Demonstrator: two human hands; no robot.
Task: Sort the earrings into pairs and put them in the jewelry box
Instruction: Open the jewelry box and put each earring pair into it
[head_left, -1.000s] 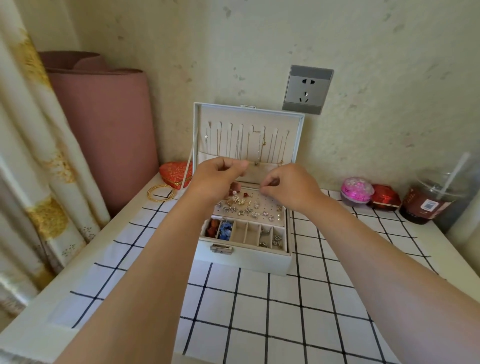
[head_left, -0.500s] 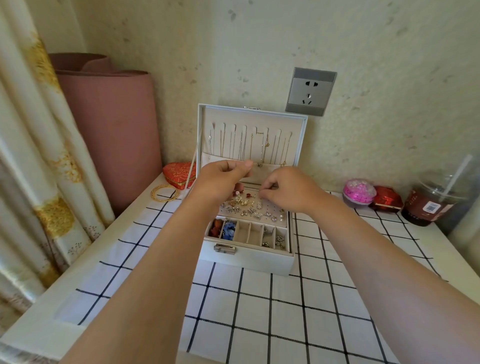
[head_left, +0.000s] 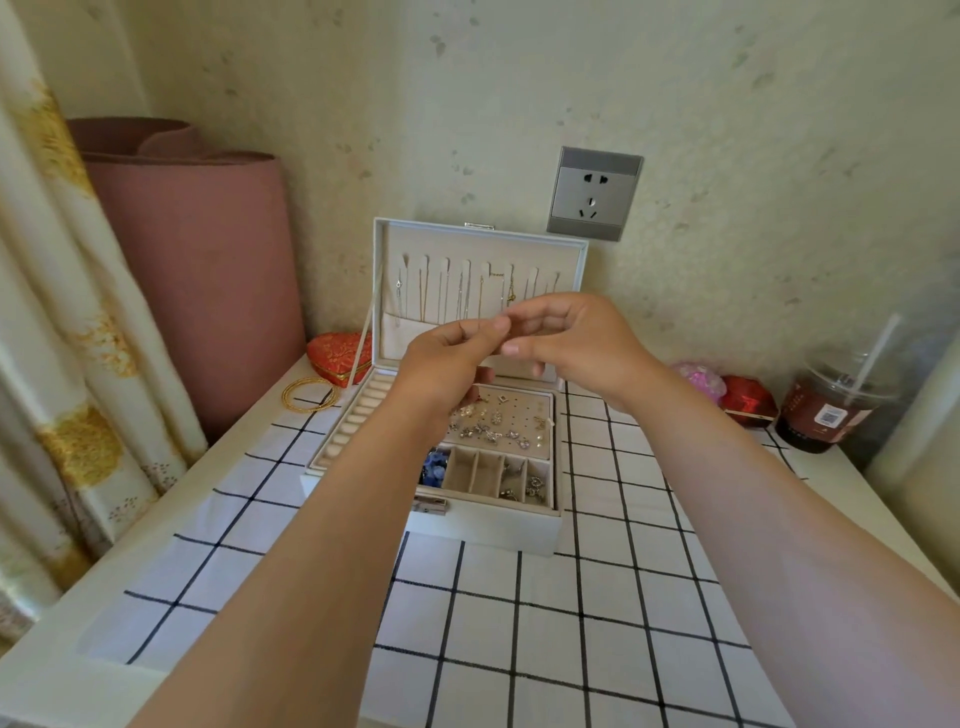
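The white jewelry box (head_left: 483, 525) stands open on the checked cloth, with its lid (head_left: 569, 260) upright and thin chains hanging inside it. Several small silver earrings (head_left: 493, 423) lie scattered on its perforated panel, and a few more lie in the front compartments (head_left: 522, 483). My left hand (head_left: 447, 364) and my right hand (head_left: 576, 343) are raised above the panel in front of the lid. Their fingertips meet in a pinch on something tiny, apparently an earring, too small to make out.
A red heart-shaped box (head_left: 337, 353) and gold bangles (head_left: 310, 397) lie left of the box. A pink roll (head_left: 202, 260) and a curtain (head_left: 52, 312) stand further left. At the right are a pink ball (head_left: 701, 379), a red box (head_left: 748, 402) and a lidded drink cup (head_left: 831, 410).
Both hands have lifted off the earring panel and drawn together, so their fingertips now touch higher up in front of the lid.
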